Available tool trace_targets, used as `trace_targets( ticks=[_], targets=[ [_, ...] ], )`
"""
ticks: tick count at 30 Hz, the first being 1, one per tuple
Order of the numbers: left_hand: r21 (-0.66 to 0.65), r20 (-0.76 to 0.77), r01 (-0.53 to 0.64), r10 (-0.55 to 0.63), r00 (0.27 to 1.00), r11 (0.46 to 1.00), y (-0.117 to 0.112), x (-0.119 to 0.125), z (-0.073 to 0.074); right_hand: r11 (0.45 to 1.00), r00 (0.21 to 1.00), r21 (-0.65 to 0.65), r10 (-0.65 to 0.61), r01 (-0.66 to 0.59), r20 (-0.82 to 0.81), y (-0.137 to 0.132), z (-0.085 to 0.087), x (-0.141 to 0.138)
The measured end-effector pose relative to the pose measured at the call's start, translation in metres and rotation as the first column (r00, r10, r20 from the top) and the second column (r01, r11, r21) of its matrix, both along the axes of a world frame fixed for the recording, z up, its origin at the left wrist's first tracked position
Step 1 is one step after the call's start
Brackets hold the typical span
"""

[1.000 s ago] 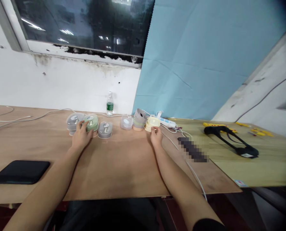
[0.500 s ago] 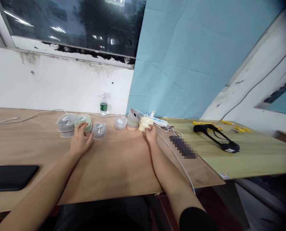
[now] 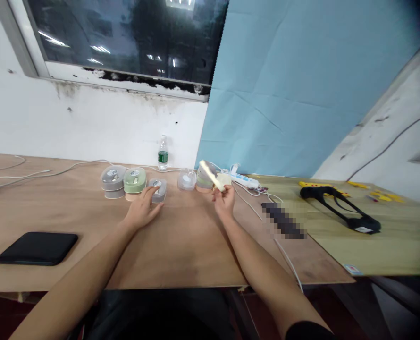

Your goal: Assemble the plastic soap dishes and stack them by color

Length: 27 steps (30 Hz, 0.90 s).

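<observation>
My right hand (image 3: 224,202) pinches a thin cream box piece (image 3: 212,175), tilted up on edge in front of the grey open stack (image 3: 203,182). More cream pieces (image 3: 224,178) sit just behind the fingers. On the other side, my left hand (image 3: 143,208) has its thumb and fingers apart. Its fingertips reach the near left side of a small grey lidded box (image 3: 159,192); whether they touch it I cannot tell. To that box's left stand a green lidded box (image 3: 135,179) and two stacked grey boxes (image 3: 113,182). A clear lid (image 3: 186,179) lies between the two groups.
A water bottle (image 3: 163,153) stands against the wall. White cables run along the back to a power strip (image 3: 244,179). A black flat case (image 3: 37,248) lies front left. At right are a blurred-out dark object (image 3: 284,221) and a black strap frame (image 3: 340,210).
My right hand has lifted a cream piece off its stack and tilted it up. From the green box, my left hand has shifted right to the small grey one. The view has turned slightly left.
</observation>
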<state>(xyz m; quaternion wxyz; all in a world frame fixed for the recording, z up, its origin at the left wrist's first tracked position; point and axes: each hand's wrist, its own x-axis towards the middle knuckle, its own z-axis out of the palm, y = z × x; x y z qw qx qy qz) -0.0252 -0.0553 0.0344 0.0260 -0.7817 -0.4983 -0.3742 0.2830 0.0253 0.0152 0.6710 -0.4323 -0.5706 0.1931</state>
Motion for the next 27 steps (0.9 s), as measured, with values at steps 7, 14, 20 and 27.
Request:
trace_targets(
  ticks=[7, 14, 20, 27],
  targets=[
    [-0.322, -0.143, 0.040, -0.090, 0.986, 0.946, 0.000, -0.001, -0.003, 0.896, 0.877, -0.299, 0.407, -0.328, 0.255, -0.028, -0.005, -0.049],
    [-0.404, -0.199, 0.048, -0.139, 0.970, 0.914, 0.000, 0.001, -0.004, 0.857, 0.618, -0.480, 0.483, -0.187, 0.620, -0.018, -0.005, -0.035],
    [-0.431, -0.193, 0.053, -0.150, 0.970, 0.901, 0.000, 0.002, -0.008, 0.876, 0.607, -0.462, 0.444, -0.140, 0.659, -0.017, -0.009, -0.035],
    [-0.409, -0.218, 0.061, -0.162, 0.962, 0.911, 0.002, 0.002, -0.012, 0.968, 0.859, -0.030, -0.206, 0.248, 0.468, 0.017, -0.009, -0.012]
  ],
)
